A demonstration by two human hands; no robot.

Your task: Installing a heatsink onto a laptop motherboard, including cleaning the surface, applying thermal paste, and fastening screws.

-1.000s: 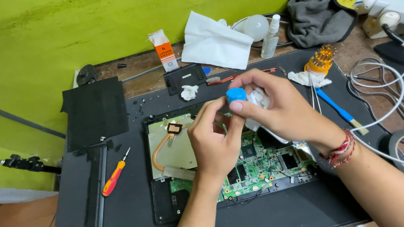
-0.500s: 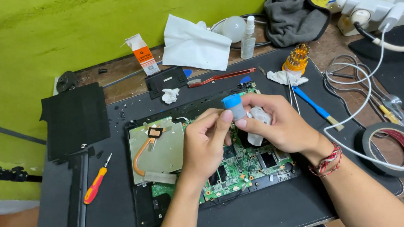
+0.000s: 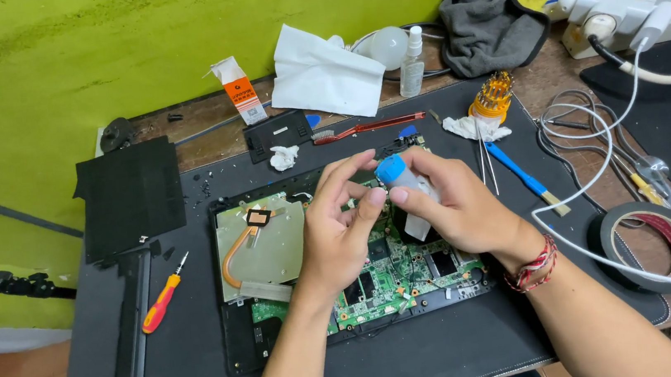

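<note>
Over the opened laptop (image 3: pixel 346 287), right hand (image 3: pixel 458 209) is gripping a small white bottle (image 3: pixel 411 197), tilted. Left hand (image 3: pixel 340 229) fingers are pinching its blue cap (image 3: pixel 390 169), steadying it above the circuit board (image 3: pixel 394 274).

One head-worn camera looks steeply down, close over the workbench (image 3: pixel 206 144), facing the green wall (image 3: pixel 89 56).
</note>
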